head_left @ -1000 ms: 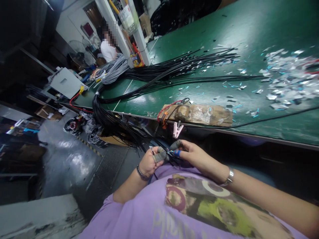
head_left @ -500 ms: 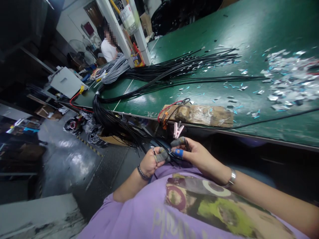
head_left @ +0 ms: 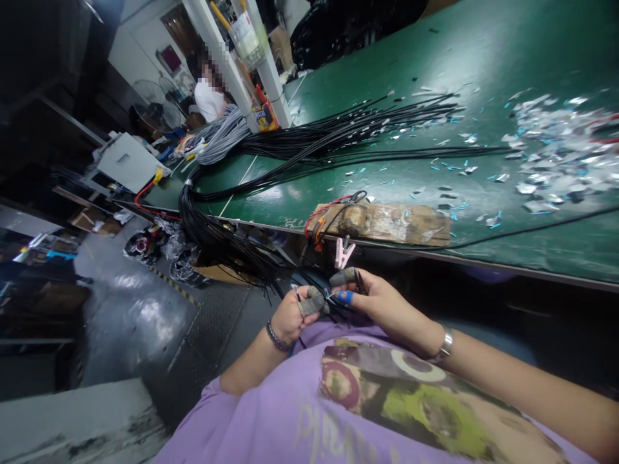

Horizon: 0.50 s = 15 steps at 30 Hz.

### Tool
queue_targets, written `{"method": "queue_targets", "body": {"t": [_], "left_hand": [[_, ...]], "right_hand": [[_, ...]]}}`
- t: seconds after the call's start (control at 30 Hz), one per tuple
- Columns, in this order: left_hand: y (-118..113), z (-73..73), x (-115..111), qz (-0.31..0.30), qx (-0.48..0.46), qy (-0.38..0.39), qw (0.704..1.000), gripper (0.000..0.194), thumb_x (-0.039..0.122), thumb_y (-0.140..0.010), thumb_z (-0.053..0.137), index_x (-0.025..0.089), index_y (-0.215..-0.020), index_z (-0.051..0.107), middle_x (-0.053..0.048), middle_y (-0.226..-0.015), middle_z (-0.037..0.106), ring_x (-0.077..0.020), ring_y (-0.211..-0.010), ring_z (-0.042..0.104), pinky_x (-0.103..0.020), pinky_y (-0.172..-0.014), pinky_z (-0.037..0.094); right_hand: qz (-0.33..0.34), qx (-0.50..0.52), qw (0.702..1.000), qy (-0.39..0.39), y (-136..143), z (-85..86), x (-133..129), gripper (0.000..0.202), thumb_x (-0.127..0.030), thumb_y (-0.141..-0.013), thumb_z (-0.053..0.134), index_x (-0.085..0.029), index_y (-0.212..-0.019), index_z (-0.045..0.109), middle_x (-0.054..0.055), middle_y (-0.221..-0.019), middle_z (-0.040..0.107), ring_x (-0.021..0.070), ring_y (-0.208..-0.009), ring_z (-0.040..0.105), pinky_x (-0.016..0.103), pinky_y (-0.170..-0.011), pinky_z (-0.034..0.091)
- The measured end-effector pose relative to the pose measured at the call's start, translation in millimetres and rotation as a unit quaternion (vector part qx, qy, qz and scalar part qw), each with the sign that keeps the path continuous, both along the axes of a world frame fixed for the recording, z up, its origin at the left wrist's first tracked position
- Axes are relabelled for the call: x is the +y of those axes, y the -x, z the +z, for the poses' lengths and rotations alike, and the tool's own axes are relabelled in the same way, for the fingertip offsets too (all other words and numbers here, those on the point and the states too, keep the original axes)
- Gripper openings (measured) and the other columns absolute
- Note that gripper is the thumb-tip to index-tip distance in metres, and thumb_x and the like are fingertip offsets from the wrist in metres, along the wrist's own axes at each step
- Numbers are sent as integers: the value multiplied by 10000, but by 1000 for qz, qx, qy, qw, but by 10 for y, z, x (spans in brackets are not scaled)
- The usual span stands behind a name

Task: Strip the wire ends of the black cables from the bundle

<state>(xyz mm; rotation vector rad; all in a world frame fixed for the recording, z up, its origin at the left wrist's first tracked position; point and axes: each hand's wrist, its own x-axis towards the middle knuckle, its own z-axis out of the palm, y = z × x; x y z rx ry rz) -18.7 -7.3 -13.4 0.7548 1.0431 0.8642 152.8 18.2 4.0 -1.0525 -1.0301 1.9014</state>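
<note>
Low in front of my purple shirt, my left hand [head_left: 296, 314] is closed, with grey covers on its fingertips, pinching a black cable. Thin light wires [head_left: 329, 295] stick out of the cable's end between my two hands. My right hand [head_left: 370, 293] is close on the other side, its fingertips at those wires. One of its fingers wears a grey cover and another has blue tape. A slim dark object [head_left: 360, 282], whose kind I cannot make out, is held in its curled fingers. Loose ends of the black cable bundle [head_left: 222, 248] hang beside my left hand.
The green table [head_left: 507, 58] carries long black cables [head_left: 309, 138] and a heap of foil scraps [head_left: 565, 151]. At its near edge lie a wooden board [head_left: 406, 224] and a pink clip [head_left: 343, 253]. A white post [head_left: 227, 64] rises behind; a person [head_left: 209, 100] sits farther off.
My two hands keep almost the same position and grip. The thin wires between my fingertips show slightly more. The view has shifted very slightly.
</note>
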Motion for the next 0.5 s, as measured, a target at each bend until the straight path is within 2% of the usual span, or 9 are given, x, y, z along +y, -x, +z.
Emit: {"method": "queue_targets", "body": {"t": [0.2,0.5], "left_hand": [[-22,37,-5,4,4,-6,1000,470,496,-535,798,150,-600,487,92,-385,379,-3,-281,190,-177,-325,56],[-56,71,-11,-4,18,-16,1000,484,527,-547,781,159,-580,468,101,-335,323,-8,-286,166,-180,-327,58]], "right_hand": [[4,13,999,47,-1,-2,-12,405,-465,-548,758,-188,-774,566,-83,-523,449,56,-444,314,207,-422,233],[26,33,997,60,-10,-20,-33,457,-465,-518,800,-180,-792,572,-92,-516,427,49,-443,306,202,-423,216]]}}
